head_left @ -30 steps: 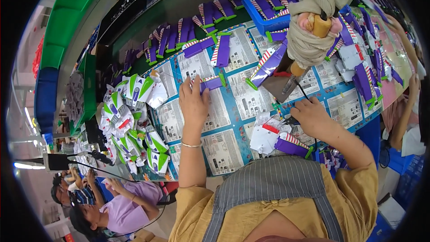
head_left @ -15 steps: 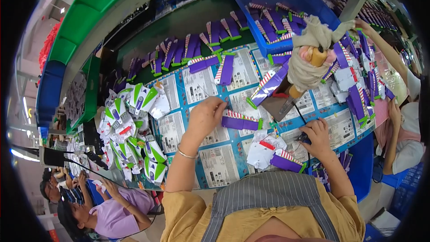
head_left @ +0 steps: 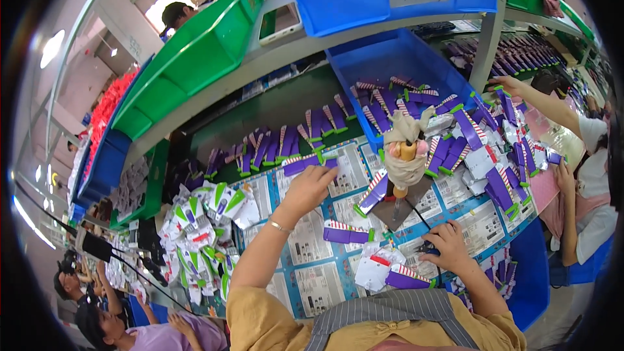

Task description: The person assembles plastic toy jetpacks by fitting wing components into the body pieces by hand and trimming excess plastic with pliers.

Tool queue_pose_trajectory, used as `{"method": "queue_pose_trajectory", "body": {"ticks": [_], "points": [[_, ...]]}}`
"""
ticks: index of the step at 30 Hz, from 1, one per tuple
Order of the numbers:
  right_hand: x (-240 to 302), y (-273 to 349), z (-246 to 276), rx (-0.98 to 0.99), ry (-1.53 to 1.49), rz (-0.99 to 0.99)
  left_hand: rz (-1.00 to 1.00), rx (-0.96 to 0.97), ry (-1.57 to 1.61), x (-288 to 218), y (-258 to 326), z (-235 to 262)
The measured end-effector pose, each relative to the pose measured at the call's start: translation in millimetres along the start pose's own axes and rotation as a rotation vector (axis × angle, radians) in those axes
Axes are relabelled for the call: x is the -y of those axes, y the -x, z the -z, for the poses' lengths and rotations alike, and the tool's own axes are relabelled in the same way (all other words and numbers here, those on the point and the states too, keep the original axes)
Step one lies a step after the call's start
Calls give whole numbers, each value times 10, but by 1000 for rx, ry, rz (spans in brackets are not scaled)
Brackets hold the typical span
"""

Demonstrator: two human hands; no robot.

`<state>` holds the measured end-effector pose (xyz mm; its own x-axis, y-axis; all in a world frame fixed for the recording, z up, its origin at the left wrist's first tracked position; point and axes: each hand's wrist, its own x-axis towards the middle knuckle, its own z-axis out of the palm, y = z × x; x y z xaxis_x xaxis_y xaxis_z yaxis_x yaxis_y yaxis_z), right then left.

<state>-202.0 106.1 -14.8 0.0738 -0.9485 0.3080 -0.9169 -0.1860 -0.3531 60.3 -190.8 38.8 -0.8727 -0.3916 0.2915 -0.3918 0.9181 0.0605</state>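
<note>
My left hand [head_left: 311, 187] reaches to the far middle of the table, fingers curled over a purple toy wing [head_left: 330, 164], mostly covered by them. Beside it lies another purple wing [head_left: 299, 165]. My right hand [head_left: 450, 248] rests at the near right, fingers bent around a small dark-handled tool [head_left: 427, 247], partly hidden. Between the hands lie a purple wing with a red-and-white striped edge and green tip [head_left: 346, 233], a white toy shell with a red part [head_left: 373, 269] and a wing [head_left: 408, 278] attached or touching it; I cannot tell which.
A cloth-wrapped upright tool [head_left: 404, 156] stands by a brown plate [head_left: 398, 211], with a black cable. White-and-green shells [head_left: 195, 227] pile at left. Wings fill the right side and a blue bin [head_left: 354, 52]. A shelf with a blue tray [head_left: 338, 0] spans overhead. Co-workers sit both sides.
My left hand has moved away from me and onto the purple wing. My right hand stays by the dark-handled tool. The view has tilted up, showing more shelf.
</note>
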Motion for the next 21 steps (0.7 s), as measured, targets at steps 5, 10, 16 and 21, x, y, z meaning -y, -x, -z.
{"method": "queue_pose_trajectory", "body": {"ticks": [5,10,16,21], "points": [[-31,-1,42,-57,-67,2,265,-46,342,-22,45,722],[-44,8,40,-66,-55,-4,418,489,793,249,384,605],[5,-1,9,-68,-70,-7,477,63,818,212,-139,505],[-12,26,-14,-77,-63,-8,560,-417,1443,243,-1231,1203]]}}
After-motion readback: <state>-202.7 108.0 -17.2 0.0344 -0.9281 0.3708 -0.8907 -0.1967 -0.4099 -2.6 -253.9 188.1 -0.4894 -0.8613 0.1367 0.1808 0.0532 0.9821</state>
